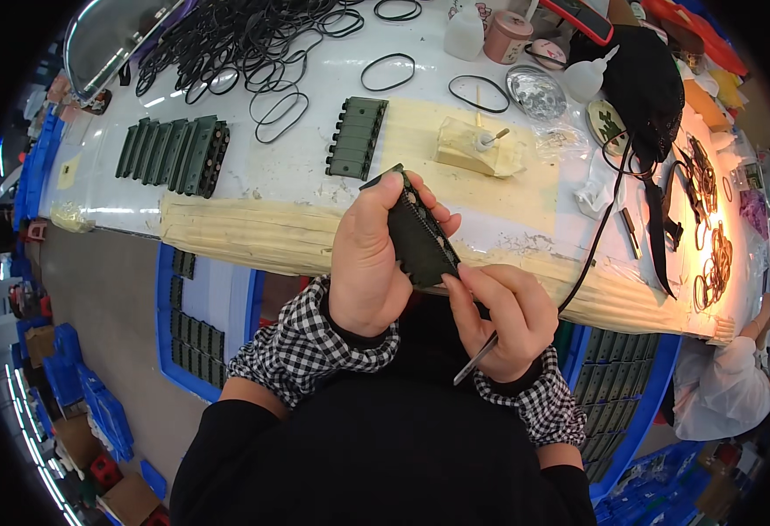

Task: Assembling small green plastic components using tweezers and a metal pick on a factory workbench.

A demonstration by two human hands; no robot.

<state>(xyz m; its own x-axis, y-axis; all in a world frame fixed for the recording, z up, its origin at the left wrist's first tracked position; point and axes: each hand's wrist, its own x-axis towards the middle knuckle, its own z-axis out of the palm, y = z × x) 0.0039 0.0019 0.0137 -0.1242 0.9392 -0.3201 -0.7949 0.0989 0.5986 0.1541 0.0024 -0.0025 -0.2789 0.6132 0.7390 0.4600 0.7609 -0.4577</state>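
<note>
My left hand (366, 250) is wrapped around a dark green moulded plastic part (416, 241) with a row of round wheel-like pieces and a black toothed band along one edge. It holds the part tilted above the table's front edge. My right hand (512, 320) is closed, its thumb and forefinger touching the part's lower corner. A thin metal tool (475, 359) sticks out from under the right hand's fingers; its full shape is hidden. Beyond my hands, a row of similar green parts (356, 136) lies on the table, and another row (174, 155) lies farther left.
A tangle of black rubber bands (236, 44) covers the table's far left. A tape-wrapped block (477, 149) with small sticks stands ahead. A black cable (609, 228) hangs at right, near a lit lamp spot. Blue trays (164, 351) of green parts flank my lap.
</note>
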